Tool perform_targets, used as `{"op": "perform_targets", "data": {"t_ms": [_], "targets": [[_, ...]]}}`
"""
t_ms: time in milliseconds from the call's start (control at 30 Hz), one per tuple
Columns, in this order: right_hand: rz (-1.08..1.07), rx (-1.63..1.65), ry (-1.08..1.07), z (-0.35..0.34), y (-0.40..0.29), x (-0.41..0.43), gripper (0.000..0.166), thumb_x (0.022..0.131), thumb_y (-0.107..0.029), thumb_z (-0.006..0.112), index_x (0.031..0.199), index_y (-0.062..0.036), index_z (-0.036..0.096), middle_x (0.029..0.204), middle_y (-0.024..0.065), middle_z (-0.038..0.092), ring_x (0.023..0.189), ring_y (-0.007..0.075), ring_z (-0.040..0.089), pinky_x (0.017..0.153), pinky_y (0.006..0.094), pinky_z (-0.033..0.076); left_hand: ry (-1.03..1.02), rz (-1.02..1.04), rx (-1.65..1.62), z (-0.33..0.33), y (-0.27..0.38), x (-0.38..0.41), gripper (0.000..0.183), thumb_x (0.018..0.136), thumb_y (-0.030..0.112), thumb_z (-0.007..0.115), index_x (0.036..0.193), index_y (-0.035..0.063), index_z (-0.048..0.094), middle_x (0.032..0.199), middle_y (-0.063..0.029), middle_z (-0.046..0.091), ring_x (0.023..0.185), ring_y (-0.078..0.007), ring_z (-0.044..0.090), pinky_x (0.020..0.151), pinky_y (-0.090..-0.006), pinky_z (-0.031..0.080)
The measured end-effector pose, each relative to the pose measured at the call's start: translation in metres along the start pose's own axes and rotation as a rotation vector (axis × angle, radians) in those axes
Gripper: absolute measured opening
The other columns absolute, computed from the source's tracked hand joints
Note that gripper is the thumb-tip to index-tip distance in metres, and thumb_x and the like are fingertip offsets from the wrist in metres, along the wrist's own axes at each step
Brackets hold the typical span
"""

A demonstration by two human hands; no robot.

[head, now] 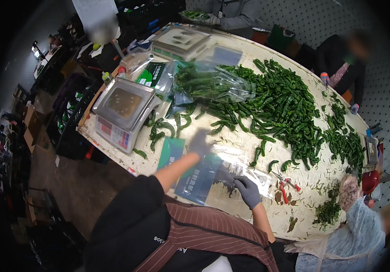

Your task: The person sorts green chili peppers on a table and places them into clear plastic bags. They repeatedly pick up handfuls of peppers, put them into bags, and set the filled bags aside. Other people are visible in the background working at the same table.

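My gloved left hand [200, 144], blurred, is over the upper edge of flat printed plastic bags [195, 180] near the table's front edge. Whether it grips anything is unclear. My right hand [247, 192], in a grey glove, is at the right part of the clear bags, fingers partly bent; its hold cannot be made out. Beyond my left hand lies a clear bag of green peppers [212, 81], beside a large heap of loose green peppers [283, 108]. A digital scale [123, 112] stands to the left, with a few peppers next to it.
Red-handled pruning shears [285, 190] lie right of my right hand. A second scale [179, 42] stands at the back left, a third [371, 149] at the far right. Black crates [74, 112] stand beyond the table's left edge. Several co-workers are around the table, one close on the right.
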State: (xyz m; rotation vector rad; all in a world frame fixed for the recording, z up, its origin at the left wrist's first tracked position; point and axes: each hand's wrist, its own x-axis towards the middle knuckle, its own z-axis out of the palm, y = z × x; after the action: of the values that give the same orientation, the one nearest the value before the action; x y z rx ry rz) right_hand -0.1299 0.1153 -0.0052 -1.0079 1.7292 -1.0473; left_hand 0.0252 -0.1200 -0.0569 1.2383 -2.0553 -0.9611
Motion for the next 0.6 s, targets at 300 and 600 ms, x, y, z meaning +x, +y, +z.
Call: {"op": "perform_targets", "data": {"t_ms": [300, 600], "targets": [[0.021, -0.075, -0.057, 0.004, -0.012, 0.007, 0.029, 0.088, -0.023, 0.064, 0.108, -0.0030, 0.065, 0.104, 0.0123, 0.067, 0.096, 0.0211, 0.063, 0.085, 0.0305, 0.048, 0.140, 0.247, 0.812, -0.068, 0.047, 0.156, 0.085, 0.066, 0.033, 0.078, 0.138, 0.0200, 0.037, 0.138, -0.0104, 0.037, 0.127, -0.0313, 0.036, 0.096, -0.0482, 0.035], [0.072, -0.110, -0.052, -0.004, -0.018, 0.012, 0.030, 0.089, -0.026, 0.061, 0.110, -0.0049, 0.064, 0.107, 0.0123, 0.066, 0.099, 0.0239, 0.064, 0.085, 0.0310, 0.049, 0.185, -0.370, 0.825, -0.089, 0.058, 0.233, 0.084, 0.077, 0.056, 0.066, 0.145, 0.0273, 0.027, 0.145, -0.0093, 0.034, 0.129, -0.0319, 0.037, 0.087, -0.0484, 0.048]]}}
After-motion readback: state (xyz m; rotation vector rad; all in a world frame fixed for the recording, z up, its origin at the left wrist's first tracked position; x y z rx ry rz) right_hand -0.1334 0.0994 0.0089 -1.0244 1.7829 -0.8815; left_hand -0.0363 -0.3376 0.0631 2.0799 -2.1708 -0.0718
